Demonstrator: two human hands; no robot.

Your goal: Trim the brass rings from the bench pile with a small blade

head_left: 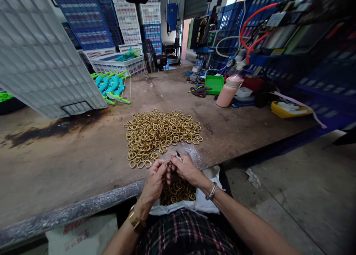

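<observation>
My left hand (156, 176) is closed in a pinch on a small brass-coloured ring (168, 163) near the table's front edge. Against it, my right hand (185, 169) grips a small knife-like tool (178, 156), whose dark pointed tip sticks up past the thumb; most of the tool is hidden by the fingers. Just beyond both hands, a wide pile of brass-coloured rings (162, 130) covers part of the table. Below the hands, more rings (179, 192) lie in an open white sack (205, 203) at my lap.
A tall ribbed white panel (50, 51) leans over the brown table (83, 154) at left. Behind it lie turquoise and green plastic parts (112, 85). A pink bottle (229, 91), green tray (214, 85) and yellow tray (290, 110) stand at right. Stacked crates (86, 25) fill the back.
</observation>
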